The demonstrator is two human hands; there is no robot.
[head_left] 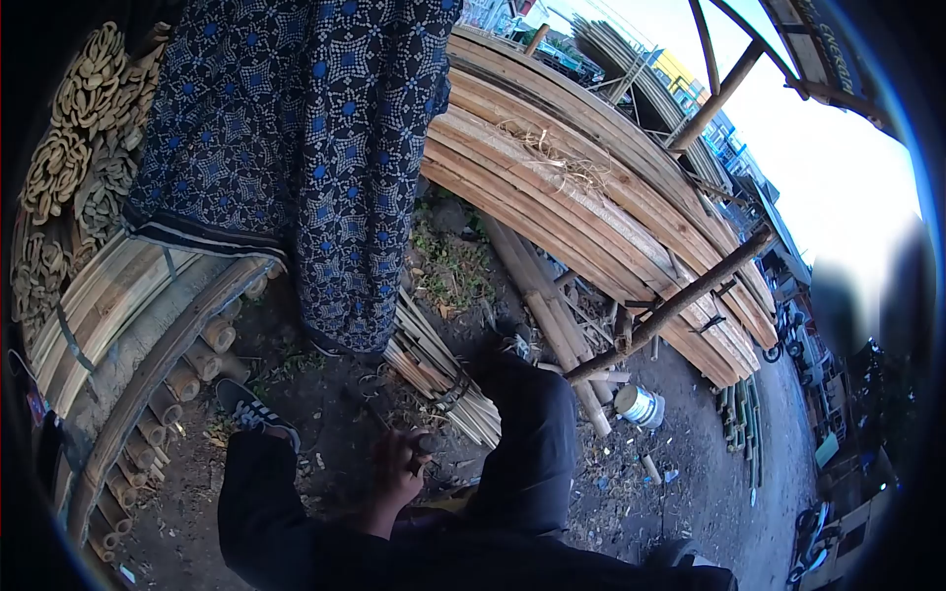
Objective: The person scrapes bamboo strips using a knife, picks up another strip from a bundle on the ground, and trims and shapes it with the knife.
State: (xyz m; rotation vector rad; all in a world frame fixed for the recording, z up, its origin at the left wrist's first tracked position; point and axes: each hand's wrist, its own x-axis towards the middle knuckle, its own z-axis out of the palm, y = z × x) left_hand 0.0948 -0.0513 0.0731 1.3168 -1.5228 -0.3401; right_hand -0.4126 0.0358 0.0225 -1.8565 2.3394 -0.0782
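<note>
Gripping a dark, round-ended object (427, 444) in what looks like the left hand (396, 473), just below and left of the lower end of the stick bundle (441, 376). Seems, as a judgement, to be at a holding step; for any next move, calls for a firm grip and careful control in tight space. Closed nearly all the way around the object, leaving only the rounded end clear; cannot tell its full shape in the shadow. Reaching up from below the bundle, forearm (377, 519) bare, wrist roughly straight. Cannot see the right hand, so cannot tell how open or whether holding anything. Farther out, bending a dark-trousered knee (532, 424) just right of the bundle and planting a striped shoe (251, 405) well to its left. Beyond, facing patterned cloth (345, 177) hanging above the bundle, stacked planks (611, 202) to its upper right, a white bucket (641, 406) to its right past the knee, and round poles (165, 404) farther left than the shoe.
</note>
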